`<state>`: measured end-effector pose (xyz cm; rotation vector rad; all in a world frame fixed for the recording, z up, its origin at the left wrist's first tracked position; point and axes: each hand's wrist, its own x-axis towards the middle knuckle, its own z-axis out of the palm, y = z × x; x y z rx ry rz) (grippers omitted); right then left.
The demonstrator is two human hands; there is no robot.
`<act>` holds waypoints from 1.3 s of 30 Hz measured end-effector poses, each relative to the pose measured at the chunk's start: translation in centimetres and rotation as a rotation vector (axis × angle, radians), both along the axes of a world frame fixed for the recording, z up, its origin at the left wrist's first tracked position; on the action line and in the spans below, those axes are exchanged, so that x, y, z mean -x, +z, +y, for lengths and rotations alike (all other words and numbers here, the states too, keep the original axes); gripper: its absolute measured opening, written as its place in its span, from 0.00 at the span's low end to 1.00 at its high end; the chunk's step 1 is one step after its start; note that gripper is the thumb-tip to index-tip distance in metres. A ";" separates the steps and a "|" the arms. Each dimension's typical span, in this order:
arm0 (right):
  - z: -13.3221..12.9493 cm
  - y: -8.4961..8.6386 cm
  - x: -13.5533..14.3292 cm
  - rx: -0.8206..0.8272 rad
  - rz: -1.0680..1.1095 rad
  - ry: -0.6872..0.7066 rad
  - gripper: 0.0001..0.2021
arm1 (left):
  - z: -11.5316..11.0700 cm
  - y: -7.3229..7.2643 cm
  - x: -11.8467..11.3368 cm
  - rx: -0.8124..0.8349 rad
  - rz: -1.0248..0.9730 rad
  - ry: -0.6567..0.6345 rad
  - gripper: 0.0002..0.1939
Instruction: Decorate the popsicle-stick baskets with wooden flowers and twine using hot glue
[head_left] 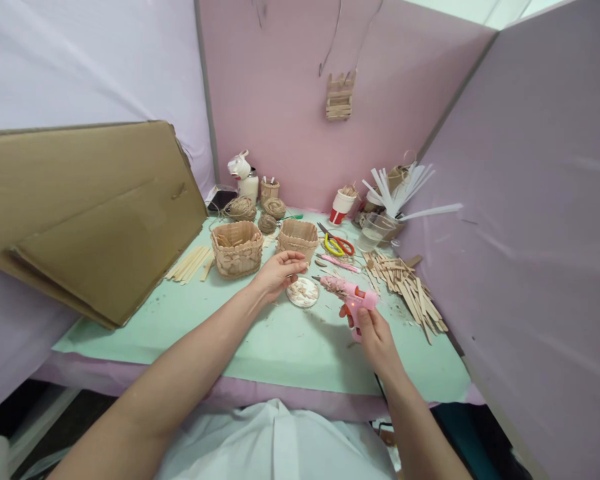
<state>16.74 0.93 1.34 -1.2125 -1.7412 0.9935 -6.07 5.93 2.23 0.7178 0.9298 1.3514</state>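
Note:
In my right hand (373, 330) is a pink glue gun (349, 293), its nozzle pointing left toward my other hand. My left hand (280, 272) is closed with fingertips pinched together over a round white dish (303, 292); a small pale piece shows at the fingertips, too small to name. Small light bits lie in the dish. Just behind my left hand stands a woven basket (298, 239), and a second basket (237, 249) holding wooden pieces is to its left.
Wooden sticks (410, 287) are piled at the right, more sticks (190, 264) at the left. Scissors (336, 241), twine balls (242, 209), a red-white cup (342, 205) and white glue sticks (400, 193) stand or lie behind. Large cardboard (90, 213) leans at left.

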 end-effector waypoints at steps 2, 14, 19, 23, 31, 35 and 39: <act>0.5 0.5 -1.4 -0.043 -0.114 -0.036 0.23 | 0.0 0.1 0.0 0.003 -0.003 0.008 0.21; 2.9 -0.1 -7.4 -0.188 -1.073 -0.173 0.12 | -0.3 0.5 -0.2 0.019 0.018 0.013 0.21; 3.4 3.0 -3.9 -0.314 -0.963 -0.182 0.11 | -0.3 0.5 -0.4 0.005 0.065 0.012 0.21; 5.8 3.3 1.4 -0.296 -0.957 -0.056 0.09 | -0.5 0.8 -0.5 0.004 0.143 0.046 0.20; 8.5 0.9 4.7 -0.197 -1.032 -0.066 0.09 | -0.3 0.4 -0.5 -0.005 0.185 0.064 0.17; 8.6 0.6 4.8 -0.168 -1.043 -0.064 0.09 | -0.4 0.5 -0.6 0.017 0.181 0.070 0.17; 8.7 0.1 5.2 -0.161 -1.030 -0.045 0.08 | -0.4 0.7 -0.6 0.027 0.192 0.080 0.16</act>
